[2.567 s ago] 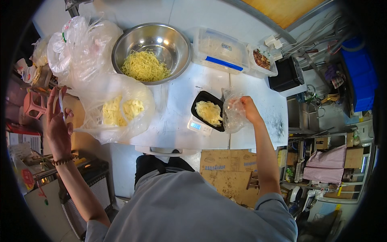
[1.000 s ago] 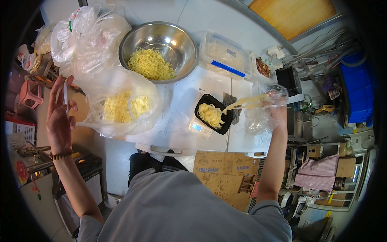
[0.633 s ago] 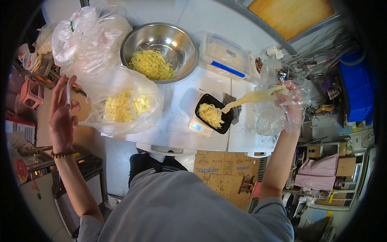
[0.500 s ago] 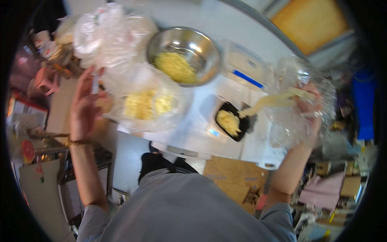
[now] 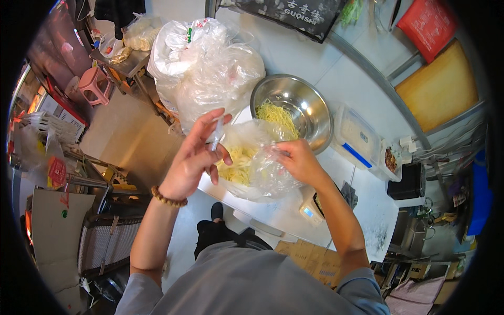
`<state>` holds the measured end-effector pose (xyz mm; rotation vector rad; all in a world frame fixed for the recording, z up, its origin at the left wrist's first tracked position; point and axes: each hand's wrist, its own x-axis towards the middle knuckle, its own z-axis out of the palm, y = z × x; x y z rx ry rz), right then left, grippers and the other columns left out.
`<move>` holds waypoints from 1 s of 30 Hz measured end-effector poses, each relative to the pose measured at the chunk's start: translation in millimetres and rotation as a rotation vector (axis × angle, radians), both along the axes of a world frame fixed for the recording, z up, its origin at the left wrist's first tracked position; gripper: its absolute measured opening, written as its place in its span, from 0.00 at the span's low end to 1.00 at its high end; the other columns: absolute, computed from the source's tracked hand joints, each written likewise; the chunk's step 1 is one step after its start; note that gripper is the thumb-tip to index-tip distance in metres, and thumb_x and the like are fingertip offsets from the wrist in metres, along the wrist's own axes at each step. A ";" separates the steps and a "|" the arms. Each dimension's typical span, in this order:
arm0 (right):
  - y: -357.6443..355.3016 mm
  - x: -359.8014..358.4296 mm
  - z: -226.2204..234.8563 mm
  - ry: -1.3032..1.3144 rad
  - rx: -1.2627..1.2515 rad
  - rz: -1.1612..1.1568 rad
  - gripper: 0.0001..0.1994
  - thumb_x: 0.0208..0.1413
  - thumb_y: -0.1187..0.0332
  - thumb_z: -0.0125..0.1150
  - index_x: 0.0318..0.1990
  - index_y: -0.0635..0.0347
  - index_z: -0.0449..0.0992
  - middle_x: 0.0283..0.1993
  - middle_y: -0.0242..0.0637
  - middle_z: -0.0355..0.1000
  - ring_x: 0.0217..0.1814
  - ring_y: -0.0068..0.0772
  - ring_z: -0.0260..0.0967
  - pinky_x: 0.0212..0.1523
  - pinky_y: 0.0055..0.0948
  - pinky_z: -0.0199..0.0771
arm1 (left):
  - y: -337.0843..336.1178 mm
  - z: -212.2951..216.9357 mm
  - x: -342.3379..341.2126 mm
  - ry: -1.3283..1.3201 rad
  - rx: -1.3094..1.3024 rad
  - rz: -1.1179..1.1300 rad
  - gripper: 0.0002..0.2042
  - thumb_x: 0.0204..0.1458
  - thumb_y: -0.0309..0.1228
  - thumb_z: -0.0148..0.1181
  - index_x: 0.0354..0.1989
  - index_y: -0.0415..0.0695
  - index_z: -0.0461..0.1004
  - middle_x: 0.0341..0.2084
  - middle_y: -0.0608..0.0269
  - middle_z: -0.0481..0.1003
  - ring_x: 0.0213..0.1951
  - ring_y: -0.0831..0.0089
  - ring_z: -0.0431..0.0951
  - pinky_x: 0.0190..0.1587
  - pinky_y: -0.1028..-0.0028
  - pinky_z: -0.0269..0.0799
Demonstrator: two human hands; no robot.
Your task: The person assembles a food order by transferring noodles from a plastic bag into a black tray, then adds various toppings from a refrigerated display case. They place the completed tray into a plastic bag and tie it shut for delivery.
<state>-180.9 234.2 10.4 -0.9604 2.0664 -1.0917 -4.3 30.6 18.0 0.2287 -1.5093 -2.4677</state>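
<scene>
My left hand (image 5: 191, 157) is raised at the near-left side of a plastic bag of pale yellow noodles (image 5: 237, 170), its fingers partly spread. A slim whitish strip (image 5: 217, 134) is held between those fingers; its kind is unclear. With its fingers pinched, my right hand (image 5: 300, 160) grips a crumpled clear plastic bag (image 5: 270, 170) over the right part of the noodle bag. Behind them a steel bowl (image 5: 321, 118) holds more thin yellow noodles (image 5: 276, 116). My right forearm mostly hides a black tray; a small scale with a lit display (image 5: 308, 211) shows beside it.
Large stuffed plastic bags (image 5: 210, 68) stand behind my left hand. Right of the bowl are a clear lidded box with a blue clip (image 5: 357, 139), a small tub of reddish-brown bits (image 5: 390, 159) and a black container (image 5: 407, 182). A pink stool (image 5: 95, 85) stands far left.
My right hand has come leftward from beside the black tray to the noodle bag, with clear plastic in it. My left hand, still with the whitish strip, is closer to the noodles. The view has shifted.
</scene>
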 end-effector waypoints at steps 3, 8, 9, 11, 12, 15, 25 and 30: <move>3.8 -39.6 -22.5 0.011 -0.301 -0.168 0.08 0.56 0.76 0.60 0.42 0.67 0.79 0.38 0.40 0.78 0.31 0.22 0.74 0.33 0.29 0.80 | -11.5 1.3 6.2 0.004 0.010 -0.059 0.37 0.47 0.19 0.49 0.69 0.50 0.49 0.67 0.54 0.54 0.37 0.72 0.74 0.22 0.80 0.72; 1.8 -143.6 -7.2 0.421 -0.025 -0.510 0.11 0.57 0.67 0.61 0.42 0.67 0.79 0.38 0.43 0.78 0.35 0.30 0.76 0.37 0.28 0.78 | -6.4 -0.8 -0.9 -0.033 -0.039 -0.026 0.38 0.42 0.18 0.49 0.69 0.48 0.51 0.66 0.52 0.56 0.35 0.71 0.74 0.24 0.79 0.74; 7.9 -169.0 -29.4 0.601 0.071 -0.405 0.13 0.57 0.65 0.61 0.44 0.66 0.78 0.39 0.43 0.78 0.36 0.32 0.76 0.38 0.26 0.77 | -6.9 -4.6 -4.7 0.007 -0.017 -0.106 0.38 0.46 0.14 0.47 0.69 0.49 0.50 0.67 0.54 0.53 0.38 0.70 0.73 0.28 0.77 0.77; 22.2 -186.5 -78.6 1.024 0.147 -0.175 0.15 0.56 0.64 0.62 0.47 0.64 0.77 0.41 0.43 0.78 0.38 0.35 0.77 0.40 0.26 0.77 | -1.0 -8.8 -5.0 0.031 -0.111 -0.063 0.37 0.46 0.14 0.47 0.69 0.46 0.50 0.66 0.53 0.56 0.41 0.71 0.73 0.39 0.74 0.76; 37.6 -185.6 -90.6 1.262 0.123 -0.052 0.16 0.56 0.65 0.63 0.49 0.64 0.76 0.42 0.43 0.78 0.39 0.36 0.77 0.41 0.28 0.77 | -1.3 -14.1 -4.2 0.054 -0.195 -0.031 0.36 0.47 0.15 0.47 0.69 0.46 0.50 0.65 0.53 0.57 0.43 0.71 0.72 0.44 0.72 0.75; 120.3 -134.9 -47.8 0.498 -0.189 -0.571 0.17 0.55 0.67 0.64 0.51 0.63 0.75 0.45 0.45 0.77 0.42 0.36 0.77 0.43 0.30 0.76 | 8.0 -21.2 8.8 -0.053 -0.514 0.259 0.32 0.50 0.20 0.49 0.67 0.41 0.53 0.63 0.51 0.61 0.52 0.67 0.69 0.56 0.67 0.67; 432.2 12.6 -246.6 -0.641 -0.181 -1.125 0.18 0.51 0.70 0.66 0.48 0.66 0.70 0.40 0.42 0.74 0.37 0.38 0.75 0.37 0.39 0.81 | 87.3 -25.6 42.7 -0.067 -0.763 0.623 0.16 0.57 0.22 0.48 0.53 0.35 0.65 0.49 0.52 0.69 0.39 0.71 0.74 0.41 0.74 0.73; 442.8 25.2 -279.1 -0.616 -0.394 -1.174 0.22 0.50 0.76 0.62 0.53 0.66 0.66 0.48 0.47 0.71 0.45 0.40 0.73 0.42 0.38 0.79 | 141.1 -3.9 36.1 -0.043 -0.948 0.277 0.13 0.44 0.14 0.54 0.40 0.34 0.73 0.41 0.49 0.73 0.33 0.68 0.77 0.33 0.76 0.75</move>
